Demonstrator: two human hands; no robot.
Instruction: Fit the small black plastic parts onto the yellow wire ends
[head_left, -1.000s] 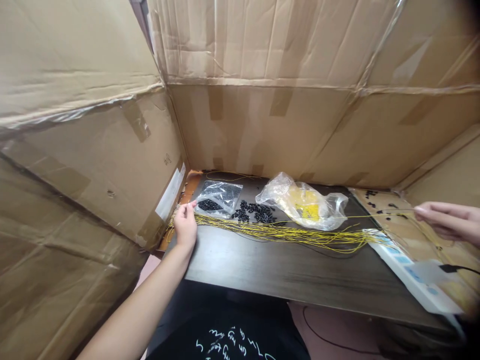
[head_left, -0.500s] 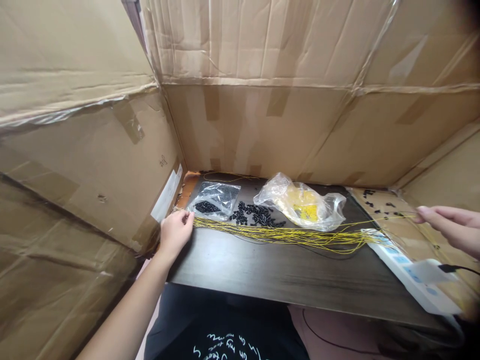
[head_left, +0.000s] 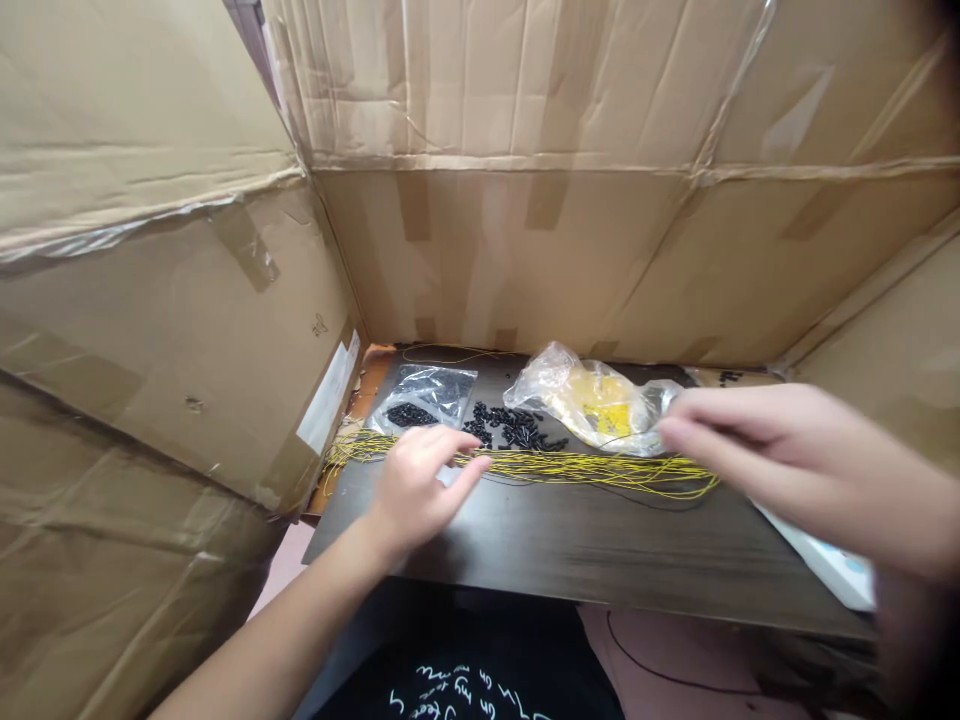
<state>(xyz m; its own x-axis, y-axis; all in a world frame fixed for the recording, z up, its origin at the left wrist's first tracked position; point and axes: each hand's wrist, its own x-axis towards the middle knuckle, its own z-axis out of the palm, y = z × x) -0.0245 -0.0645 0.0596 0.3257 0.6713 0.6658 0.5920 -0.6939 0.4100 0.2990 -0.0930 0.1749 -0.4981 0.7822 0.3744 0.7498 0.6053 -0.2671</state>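
Station: dark table (head_left: pixel 600 560), walled on its left, far and right sides by cardboard panels (head_left: pixel 525 250). The person sits at the near edge, with a black shirt (head_left: pixel 465 680) showing below.

Yellow wires (head_left: pixel 585 466): one loose bundle of thin strands lying flat on the table at mid-depth. Its long axis runs left to right, from the left cardboard wall to past the table's middle.

Left hand (head_left: pixel 416 490): palm down on the left part of the bundle. The fingers (head_left: pixel 469 470) are spread and stretched rightward along the strands, curled round nothing; they touch but do not grip.

Right hand (head_left: pixel 787 465): extends in from the right, blurred, held over the bundle's right end. The fingertips (head_left: pixel 671 432) point left and are drawn close together. Whether a strand is pinched between them cannot be told.

Key relation: the bundle lies between the two sets of fingertips, its length in line with both. The left hand is in contact and is the nearer. The right hand sits slightly above the strands and toward their far side.

Black parts (head_left: pixel 514 430): a loose heap just beyond the bundle, near the left fingertips but apart from them.

Small clear bag (head_left: pixel 431 392): lies flat beyond the left hand and holds more black parts.

Larger clear bag (head_left: pixel 592 400): crumpled, with yellow contents, just beside the right fingertips. Contact cannot be confirmed.

White power strip (head_left: pixel 844 568): near right, mostly hidden by the right hand.
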